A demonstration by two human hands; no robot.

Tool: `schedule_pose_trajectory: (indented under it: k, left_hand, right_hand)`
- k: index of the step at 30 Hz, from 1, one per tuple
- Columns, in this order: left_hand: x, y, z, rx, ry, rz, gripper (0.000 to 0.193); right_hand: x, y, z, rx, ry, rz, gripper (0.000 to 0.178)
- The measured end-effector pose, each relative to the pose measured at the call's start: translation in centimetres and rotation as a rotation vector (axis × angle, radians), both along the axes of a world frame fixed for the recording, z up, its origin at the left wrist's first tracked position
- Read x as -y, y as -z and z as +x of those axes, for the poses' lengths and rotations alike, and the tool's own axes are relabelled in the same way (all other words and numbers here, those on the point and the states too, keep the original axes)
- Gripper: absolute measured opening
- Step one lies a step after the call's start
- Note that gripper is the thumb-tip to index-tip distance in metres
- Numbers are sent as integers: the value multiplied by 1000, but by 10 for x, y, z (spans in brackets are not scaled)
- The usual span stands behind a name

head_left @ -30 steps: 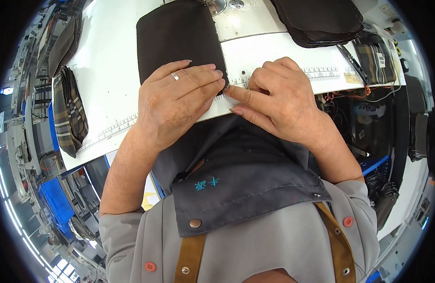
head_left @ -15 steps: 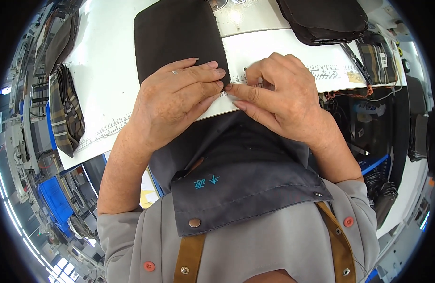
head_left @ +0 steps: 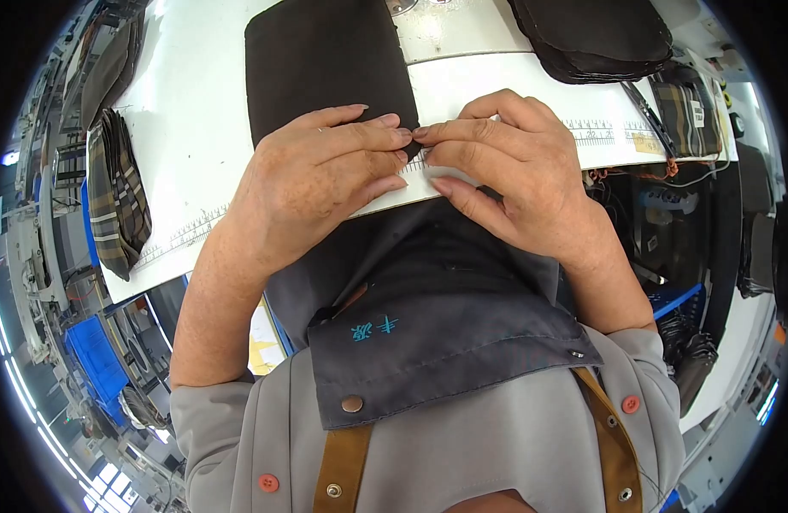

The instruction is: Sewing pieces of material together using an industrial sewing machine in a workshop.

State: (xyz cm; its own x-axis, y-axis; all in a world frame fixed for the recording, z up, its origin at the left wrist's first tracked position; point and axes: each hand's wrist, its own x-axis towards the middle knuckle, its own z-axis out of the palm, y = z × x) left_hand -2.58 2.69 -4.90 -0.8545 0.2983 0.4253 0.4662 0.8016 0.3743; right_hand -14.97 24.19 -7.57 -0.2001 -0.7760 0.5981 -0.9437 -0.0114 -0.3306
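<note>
A dark brown fabric piece [head_left: 330, 64], roughly rectangular, lies flat on the white worktable. My left hand [head_left: 321, 167] rests over its near end, fingers stretched and lying on the cloth, the fingertips close to the near right corner. From the right, my right hand [head_left: 514, 158] meets that corner with its index fingertip, almost touching my left fingertips. Its middle finger sits just below, and the thumb stands apart over the table edge. The near edge of the fabric is mostly hidden under my left hand.
A printed ruler strip [head_left: 595, 132] runs along the near side of the white table [head_left: 185, 128]. A stack of dark fabric pieces [head_left: 595, 38] is at the back right, beside dark tweezers [head_left: 650, 115] and plaid fabric [head_left: 686, 111]. More folded plaid fabric [head_left: 119, 192] hangs at the left edge.
My right hand's index finger has shifted up slightly along the fabric's right edge, and its curled fingers have straightened somewhat. My left hand stays nearly in place on the fabric.
</note>
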Motion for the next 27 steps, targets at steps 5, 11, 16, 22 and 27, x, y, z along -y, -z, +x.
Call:
schedule_pose_trajectory:
  k: [5,11,16,22,27]
  left_hand:
    - [1,-3,-1,28,-18,-8,15]
    - [-1,6,-4,-25,-60,48,13]
    - [-1,3,-3,121,-161,379,13]
    - [0,5,-1,73,-115,195,17]
    - [3,2,5,30,-37,58,17]
  right_hand:
    - [0,-4,1,50,10,34,25]
    - [5,-12,-2,157,-21,94,34]
    - [15,-14,-3,115,10,70,32]
    - [21,-7,-8,-47,-78,31,17]
    - [14,-15,-13,73,-115,72,25]
